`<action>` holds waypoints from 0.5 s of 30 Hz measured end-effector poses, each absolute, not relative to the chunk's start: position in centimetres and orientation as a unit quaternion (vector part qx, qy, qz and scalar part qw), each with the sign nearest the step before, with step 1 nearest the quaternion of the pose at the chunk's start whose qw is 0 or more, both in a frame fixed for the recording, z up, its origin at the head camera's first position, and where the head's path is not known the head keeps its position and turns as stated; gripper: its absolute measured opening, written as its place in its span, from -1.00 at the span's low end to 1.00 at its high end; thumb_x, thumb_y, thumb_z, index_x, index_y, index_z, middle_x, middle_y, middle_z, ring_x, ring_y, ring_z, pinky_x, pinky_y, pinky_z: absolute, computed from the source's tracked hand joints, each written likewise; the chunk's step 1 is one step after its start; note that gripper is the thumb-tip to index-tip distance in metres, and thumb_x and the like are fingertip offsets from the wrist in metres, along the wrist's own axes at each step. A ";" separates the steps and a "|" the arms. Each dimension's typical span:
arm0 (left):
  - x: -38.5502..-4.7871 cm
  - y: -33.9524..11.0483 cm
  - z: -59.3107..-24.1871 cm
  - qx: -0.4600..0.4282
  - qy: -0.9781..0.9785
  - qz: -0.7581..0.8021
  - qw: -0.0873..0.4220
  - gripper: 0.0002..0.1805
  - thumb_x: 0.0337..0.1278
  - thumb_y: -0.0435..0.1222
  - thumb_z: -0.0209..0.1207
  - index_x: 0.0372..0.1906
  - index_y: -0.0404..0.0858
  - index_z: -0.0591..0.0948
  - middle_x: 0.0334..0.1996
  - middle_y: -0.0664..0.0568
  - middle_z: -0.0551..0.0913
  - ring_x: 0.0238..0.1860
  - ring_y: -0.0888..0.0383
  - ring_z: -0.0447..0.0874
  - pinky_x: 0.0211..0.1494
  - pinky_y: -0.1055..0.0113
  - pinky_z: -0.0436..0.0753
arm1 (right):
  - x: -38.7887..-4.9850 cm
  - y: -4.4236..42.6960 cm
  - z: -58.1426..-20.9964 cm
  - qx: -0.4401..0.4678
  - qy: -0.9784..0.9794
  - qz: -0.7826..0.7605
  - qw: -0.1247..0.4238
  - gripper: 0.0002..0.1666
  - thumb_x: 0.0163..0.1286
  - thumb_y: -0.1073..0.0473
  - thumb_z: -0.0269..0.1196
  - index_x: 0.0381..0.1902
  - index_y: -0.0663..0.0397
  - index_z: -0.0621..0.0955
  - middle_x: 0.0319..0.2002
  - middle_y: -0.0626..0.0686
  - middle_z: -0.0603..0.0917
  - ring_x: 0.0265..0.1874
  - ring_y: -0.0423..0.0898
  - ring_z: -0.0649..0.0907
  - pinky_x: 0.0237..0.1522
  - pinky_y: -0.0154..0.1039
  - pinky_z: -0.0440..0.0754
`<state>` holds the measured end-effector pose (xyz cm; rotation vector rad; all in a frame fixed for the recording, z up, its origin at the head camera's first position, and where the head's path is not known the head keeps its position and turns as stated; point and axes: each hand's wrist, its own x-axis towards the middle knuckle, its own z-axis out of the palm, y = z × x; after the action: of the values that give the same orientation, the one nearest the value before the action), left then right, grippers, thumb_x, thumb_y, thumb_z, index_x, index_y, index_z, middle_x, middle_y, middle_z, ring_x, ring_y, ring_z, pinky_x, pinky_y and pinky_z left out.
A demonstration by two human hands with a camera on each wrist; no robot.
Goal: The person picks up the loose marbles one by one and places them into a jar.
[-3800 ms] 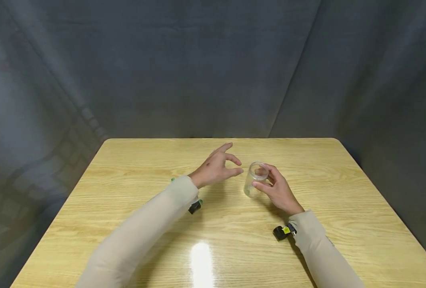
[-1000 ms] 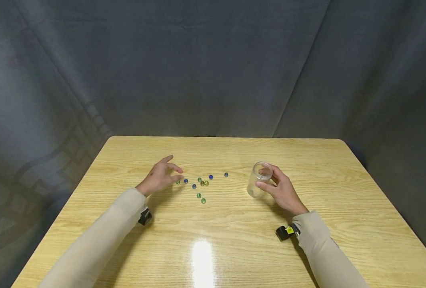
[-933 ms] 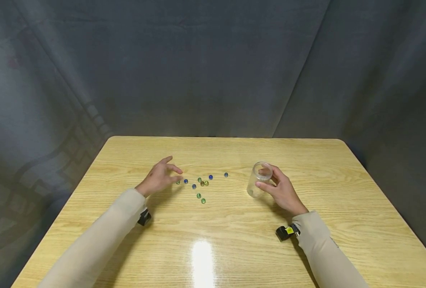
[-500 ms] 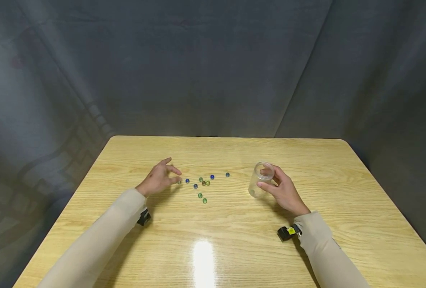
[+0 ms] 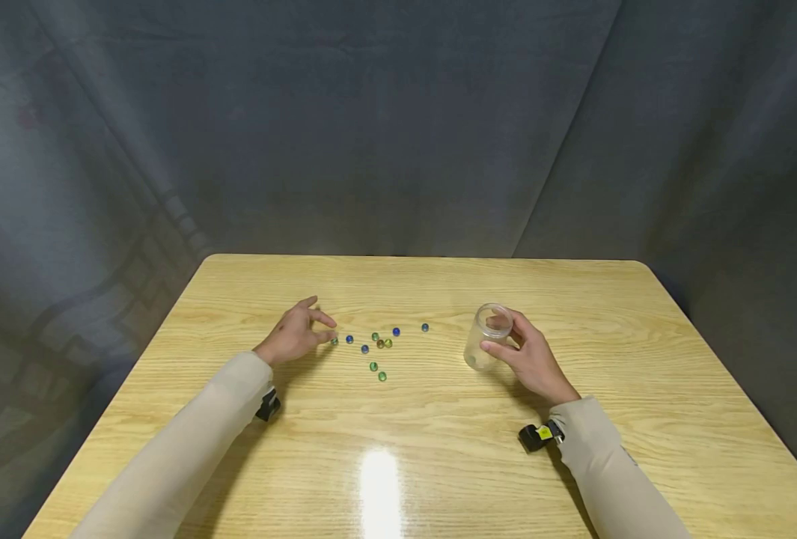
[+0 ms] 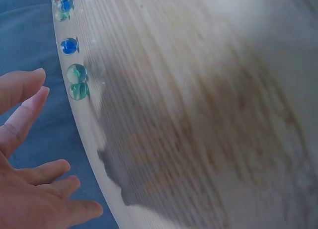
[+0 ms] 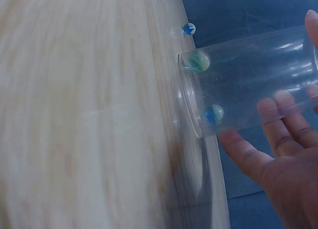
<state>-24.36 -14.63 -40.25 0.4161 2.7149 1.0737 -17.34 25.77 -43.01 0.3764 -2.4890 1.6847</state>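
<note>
Palm down over the left part of the table, my left hand (image 5: 293, 335) has its fingers loosely spread. Its thumb tip is beside a green marble (image 5: 334, 341), and the left wrist view shows nothing between thumb and index finger. To the right lie several loose marbles, among them a blue marble (image 5: 349, 339) and a green marble (image 5: 382, 376). My right hand (image 5: 536, 368) grips a clear, lidless jar (image 5: 477, 349) standing upright on the table. Through its wall, the right wrist view shows a green marble (image 7: 199, 61) and a blue marble (image 7: 214, 114) at the bottom.
The light wooden table (image 5: 438, 449) has rounded back corners and a bright glare spot near the front. A dark grey curtain (image 5: 371, 135) hangs behind it and at both sides. Each wrist carries a small black camera (image 5: 531, 438).
My left hand was near the jar's mouth several seconds ago and has since moved left to the marbles. Over the last second its fingers have dropped slightly. My right hand keeps holding the jar.
</note>
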 end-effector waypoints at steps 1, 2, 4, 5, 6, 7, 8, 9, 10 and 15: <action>-24.4 -14.6 -40.3 0.140 0.916 0.362 0.097 -0.84 0.26 -0.35 0.31 -0.12 -0.33 0.73 0.53 -0.40 -0.04 0.44 -0.37 0.16 0.36 -0.24 0.28 | -17.3 25.8 -43.0 0.124 -0.821 0.555 0.056 -0.27 0.41 0.28 0.31 0.45 0.16 0.30 0.20 0.25 0.52 0.29 0.20 0.47 0.21 0.02 0.49; -24.4 -14.6 -40.3 0.140 0.916 0.362 0.098 -0.85 0.26 -0.35 0.31 -0.12 -0.33 0.73 0.53 -0.40 -0.05 0.44 -0.37 0.15 0.37 -0.24 0.28 | -17.3 25.8 -43.0 0.124 -0.821 0.554 0.056 -0.27 0.41 0.28 0.31 0.45 0.17 0.30 0.20 0.25 0.52 0.29 0.20 0.47 0.21 0.04 0.49; -24.5 -14.6 -40.4 0.140 0.916 0.361 0.099 -0.85 0.27 -0.35 0.30 -0.12 -0.33 0.73 0.53 -0.41 -0.05 0.45 -0.38 0.13 0.37 -0.25 0.26 | -17.3 25.8 -43.1 0.123 -0.822 0.554 0.054 -0.27 0.41 0.27 0.31 0.45 0.16 0.29 0.21 0.24 0.52 0.30 0.19 0.46 0.21 0.01 0.49; -24.5 -14.6 -40.4 0.140 0.917 0.361 0.100 -0.84 0.28 -0.35 0.30 -0.11 -0.33 0.72 0.53 -0.41 -0.05 0.45 -0.38 0.12 0.38 -0.26 0.25 | -17.3 25.8 -43.1 0.123 -0.822 0.553 0.054 -0.27 0.41 0.27 0.31 0.46 0.16 0.29 0.21 0.25 0.52 0.30 0.20 0.46 0.20 -0.05 0.51; -24.5 -14.7 -40.4 0.139 0.917 0.360 0.101 -0.84 0.28 -0.35 0.29 -0.11 -0.33 0.72 0.53 -0.40 -0.05 0.45 -0.39 0.11 0.38 -0.26 0.24 | -17.3 25.9 -43.2 0.122 -0.823 0.552 0.054 -0.26 0.41 0.27 0.31 0.46 0.15 0.29 0.21 0.25 0.52 0.30 0.20 0.46 0.18 -0.12 0.52; -24.5 -14.7 -40.4 0.138 0.917 0.360 0.101 -0.84 0.29 -0.35 0.29 -0.10 -0.33 0.72 0.53 -0.40 -0.05 0.46 -0.40 0.10 0.39 -0.27 0.23 | -17.3 25.9 -43.2 0.123 -0.823 0.552 0.053 -0.26 0.41 0.27 0.31 0.46 0.15 0.29 0.21 0.25 0.52 0.30 0.21 0.46 0.16 -0.20 0.53; -24.6 -14.7 -40.4 0.138 0.917 0.359 0.103 -0.84 0.29 -0.35 0.28 -0.10 -0.33 0.72 0.53 -0.40 -0.06 0.46 -0.40 0.09 0.39 -0.27 0.22 | -17.3 25.9 -43.2 0.123 -0.823 0.553 0.053 -0.26 0.41 0.26 0.31 0.46 0.15 0.29 0.22 0.25 0.52 0.30 0.21 0.46 0.14 -0.28 0.52; -24.6 -14.7 -40.5 0.137 0.917 0.359 0.104 -0.83 0.30 -0.35 0.28 -0.09 -0.33 0.72 0.53 -0.40 -0.06 0.46 -0.40 0.08 0.39 -0.27 0.21 | -17.3 25.9 -43.2 0.123 -0.822 0.554 0.053 -0.26 0.41 0.27 0.31 0.46 0.15 0.29 0.22 0.26 0.52 0.30 0.22 0.46 0.12 -0.34 0.51; -24.6 -14.7 -40.5 0.137 0.917 0.359 0.104 -0.83 0.30 -0.35 0.28 -0.09 -0.33 0.72 0.53 -0.40 -0.06 0.46 -0.41 0.07 0.40 -0.28 0.20 | -17.3 25.9 -43.3 0.124 -0.821 0.554 0.054 -0.26 0.41 0.27 0.31 0.46 0.16 0.29 0.22 0.26 0.52 0.30 0.23 0.46 0.10 -0.39 0.50; -24.7 -14.8 -40.5 0.136 0.918 0.357 0.109 -0.83 0.31 -0.36 0.26 -0.08 -0.33 0.72 0.53 -0.40 -0.06 0.47 -0.43 0.01 0.40 -0.30 0.17 | -17.4 25.9 -43.3 0.124 -0.822 0.553 0.062 -0.28 0.40 0.27 0.32 0.44 0.17 0.30 0.20 0.26 0.53 0.27 0.23 0.48 0.07 -0.46 0.49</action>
<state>-24.74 -14.80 -40.48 0.4004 2.6979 1.0496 -17.39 25.86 -43.27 0.3763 -2.4835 1.6710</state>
